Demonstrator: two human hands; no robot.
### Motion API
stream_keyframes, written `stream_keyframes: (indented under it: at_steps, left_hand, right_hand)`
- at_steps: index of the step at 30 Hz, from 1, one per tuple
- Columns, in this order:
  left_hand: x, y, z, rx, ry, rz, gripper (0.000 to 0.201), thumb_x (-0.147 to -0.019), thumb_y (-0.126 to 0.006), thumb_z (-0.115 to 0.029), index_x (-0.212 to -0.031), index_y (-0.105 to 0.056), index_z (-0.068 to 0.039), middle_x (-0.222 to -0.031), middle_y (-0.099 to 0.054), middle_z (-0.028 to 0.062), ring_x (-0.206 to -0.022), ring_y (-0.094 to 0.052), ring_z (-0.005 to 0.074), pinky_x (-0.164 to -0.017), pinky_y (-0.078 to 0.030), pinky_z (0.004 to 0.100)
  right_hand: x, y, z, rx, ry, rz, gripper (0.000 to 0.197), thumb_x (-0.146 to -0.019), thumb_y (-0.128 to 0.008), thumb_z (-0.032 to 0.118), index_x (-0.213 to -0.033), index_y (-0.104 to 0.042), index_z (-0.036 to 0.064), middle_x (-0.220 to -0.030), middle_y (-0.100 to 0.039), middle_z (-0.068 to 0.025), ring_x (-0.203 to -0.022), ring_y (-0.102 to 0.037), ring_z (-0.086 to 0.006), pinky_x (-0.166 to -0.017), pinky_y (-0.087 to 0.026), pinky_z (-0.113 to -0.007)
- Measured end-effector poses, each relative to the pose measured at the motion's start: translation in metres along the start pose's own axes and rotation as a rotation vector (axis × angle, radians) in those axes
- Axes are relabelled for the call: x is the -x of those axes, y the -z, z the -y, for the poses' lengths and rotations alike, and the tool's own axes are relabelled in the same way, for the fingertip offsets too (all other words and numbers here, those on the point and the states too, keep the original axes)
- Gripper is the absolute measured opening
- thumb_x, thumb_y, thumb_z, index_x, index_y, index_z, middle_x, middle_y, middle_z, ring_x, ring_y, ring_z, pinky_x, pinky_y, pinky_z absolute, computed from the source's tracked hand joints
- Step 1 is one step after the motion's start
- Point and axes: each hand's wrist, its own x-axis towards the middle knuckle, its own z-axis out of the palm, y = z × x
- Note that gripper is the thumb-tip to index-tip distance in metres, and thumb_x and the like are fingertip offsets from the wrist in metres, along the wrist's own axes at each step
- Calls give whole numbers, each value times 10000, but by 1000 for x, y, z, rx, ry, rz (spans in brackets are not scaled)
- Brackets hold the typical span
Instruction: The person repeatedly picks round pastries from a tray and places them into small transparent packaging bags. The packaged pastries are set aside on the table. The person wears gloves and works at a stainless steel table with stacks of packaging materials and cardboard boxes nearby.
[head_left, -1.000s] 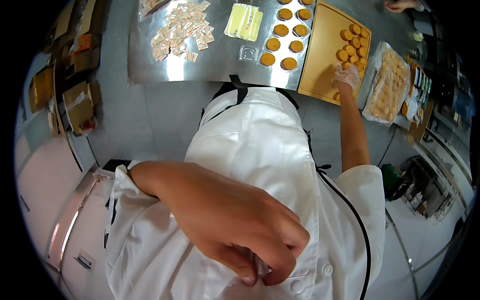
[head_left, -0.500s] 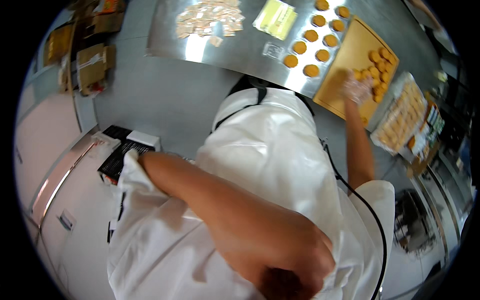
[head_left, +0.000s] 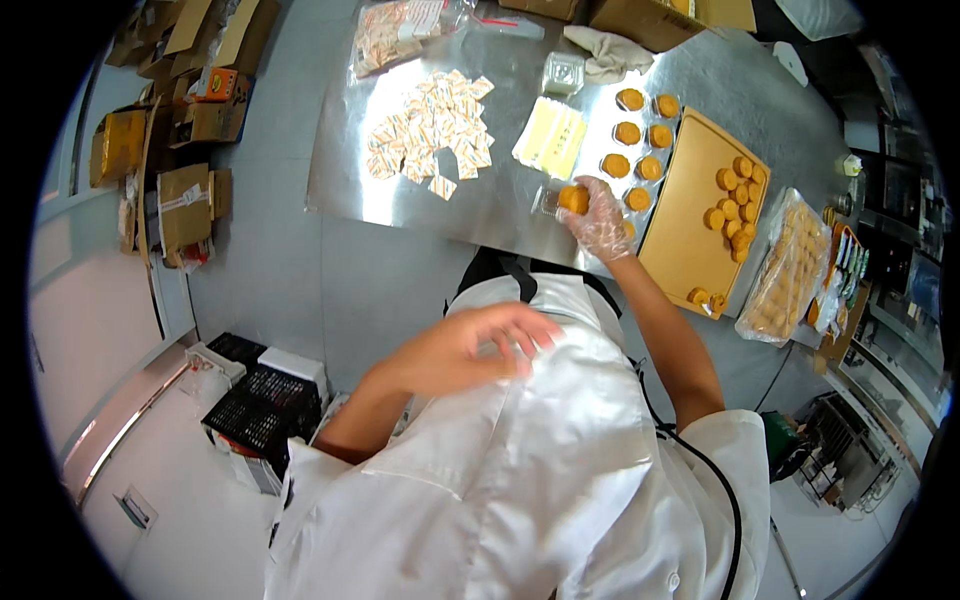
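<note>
My right hand (head_left: 600, 222), in a clear plastic glove, grips a golden-brown mooncake (head_left: 573, 199) at the table's near edge. Just left of that mooncake lies a small clear plastic tray (head_left: 545, 200). Mooncakes (head_left: 615, 165) stand in two rows beyond and beside the glove, and one is partly hidden by it. More mooncakes (head_left: 738, 205) sit loosely on a wooden board (head_left: 680, 210) to the right. My left hand (head_left: 490, 345) is bare and slightly blurred, held in front of my white top with its fingers apart and nothing in them.
Small printed sachets (head_left: 435, 130) are heaped on the steel table (head_left: 335, 165), near a yellow stack of wrappers (head_left: 550, 138). A bag of pastries (head_left: 785, 270) lies right of the board. Cardboard boxes (head_left: 185, 215) stand at the left, black crates (head_left: 260, 405) lower down.
My right hand has moved left from the board to the clear tray, now with a mooncake. My left hand has come up from low by my chest, its fingers now spread. The view has shifted.
</note>
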Motion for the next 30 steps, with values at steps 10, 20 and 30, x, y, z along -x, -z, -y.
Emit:
stream_keyframes:
  at_steps: [10, 20, 30]
  left_hand:
    - [24, 98, 213, -888, 644, -377, 450, -995, -453, -418, -1113, -574, -1, -902, -670, 238, -867, -664, 336, -783, -510, 410]
    - [3, 125, 209, -902, 326, -340, 212, -899, -561, -222, -802, -600, -38, -769, -659, 149, -788, -659, 315, -678, -502, 415]
    - [-225, 175, 107, -882, -20, -984, 312, -794, -730, -262, -937, -594, -20, -853, -634, 165, -831, -631, 341, -710, -498, 450]
  right_hand:
    - [-14, -34, -1, 469, 253, 239, 489, -790, -702, 304, -1194, -556, 71, -1101, -575, -190, -1025, -579, -360, -867, -481, -462]
    - [-9, -11, 9, 311, 317, 95, 361, -822, -669, 281, -1088, -618, 41, -1052, -617, -195, -1008, -593, -351, -888, -474, -469]
    - [-13, 47, -36, 60, -64, 1, 251, -852, -661, 195, -1049, -657, 39, -926, -676, -173, -777, -679, -295, -736, -533, -419]
